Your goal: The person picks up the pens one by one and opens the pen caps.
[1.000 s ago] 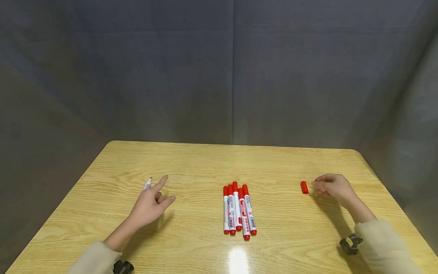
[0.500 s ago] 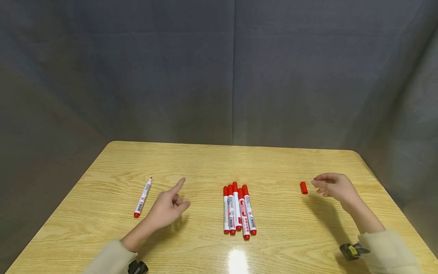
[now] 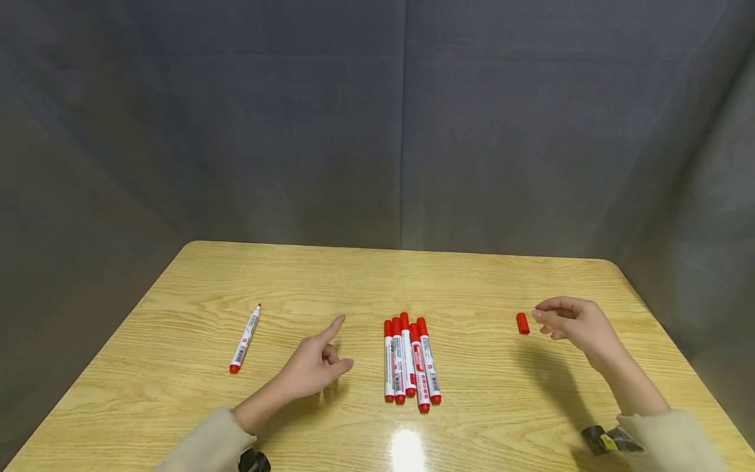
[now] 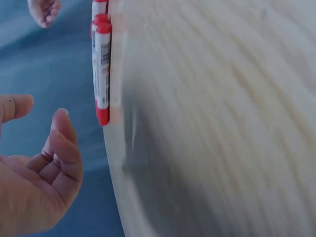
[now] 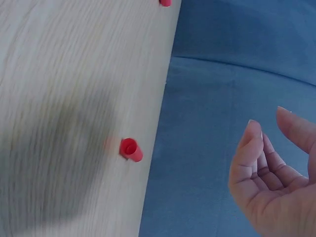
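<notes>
My left hand hovers over the table between a lone marker and a row of markers, index finger extended and nothing held. The uncapped white marker lies to its left, red end toward me. Several capped red-and-white markers lie side by side to its right; the left wrist view shows these markers beyond the fingers. My right hand is raised just right of a loose red cap, apart from it, thumb and fingers bent with a gap between them. In the right wrist view, the hollow mouth of the cap shows.
The wooden table has rounded far corners. A dark grey curtain stands behind and around it. Each wrist wears a black camera. A bright reflection lies at the table's near middle.
My left hand has moved right, from over the uncapped marker toward the row of markers, leaving that marker fully in sight. My right hand has barely moved beside the cap.
</notes>
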`<state>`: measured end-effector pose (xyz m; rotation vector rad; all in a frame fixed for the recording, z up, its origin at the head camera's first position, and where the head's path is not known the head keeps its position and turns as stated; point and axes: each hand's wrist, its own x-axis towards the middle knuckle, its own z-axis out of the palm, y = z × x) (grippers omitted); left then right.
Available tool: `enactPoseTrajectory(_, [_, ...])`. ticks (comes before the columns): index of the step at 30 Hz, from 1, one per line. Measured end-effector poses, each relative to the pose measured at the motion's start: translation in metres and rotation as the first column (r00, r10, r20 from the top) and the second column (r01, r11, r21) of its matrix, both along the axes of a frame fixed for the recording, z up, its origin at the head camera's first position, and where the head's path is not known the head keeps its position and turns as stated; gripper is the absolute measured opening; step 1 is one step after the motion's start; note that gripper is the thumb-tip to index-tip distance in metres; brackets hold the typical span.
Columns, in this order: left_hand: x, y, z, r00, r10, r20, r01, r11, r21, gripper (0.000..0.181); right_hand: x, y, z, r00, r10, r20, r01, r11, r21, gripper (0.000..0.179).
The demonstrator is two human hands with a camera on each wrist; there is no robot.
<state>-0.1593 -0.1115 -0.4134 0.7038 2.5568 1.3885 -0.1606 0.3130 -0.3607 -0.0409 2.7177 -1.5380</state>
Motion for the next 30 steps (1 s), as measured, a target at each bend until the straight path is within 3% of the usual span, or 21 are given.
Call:
enactPoseTrajectory(5, [0.002, 0.013, -0.004, 0.999, -0.043, 0.005, 0.043, 0.999, -0.020, 0.075, 0.002, -0.002, 0.002, 1.000, 0.004, -0.016, -0.004, 1.000, -0.020, 0.039])
enactPoseTrajectory(14, [0.009, 0.032, -0.012, 0.994, -0.079, 0.080, 0.081, 0.996, -0.030, 0.079, 0.005, -0.006, 0.001, 1.000, 0.002, -0.020, -0.003, 0.998, -0.067, 0.038])
enactPoseTrajectory(21, [0.012, 0.046, -0.012, 0.979, -0.035, 0.200, 0.051, 0.996, -0.078, 0.084, 0.007, -0.010, 0.002, 0.999, 0.007, -0.047, -0.011, 0.997, -0.079, 0.037])
enactPoseTrajectory(30, [0.007, 0.059, -0.015, 0.975, 0.027, 0.219, 0.005, 0.990, -0.141, 0.091, 0.008, -0.010, 0.001, 0.999, 0.011, -0.047, -0.015, 0.996, -0.083, 0.036])
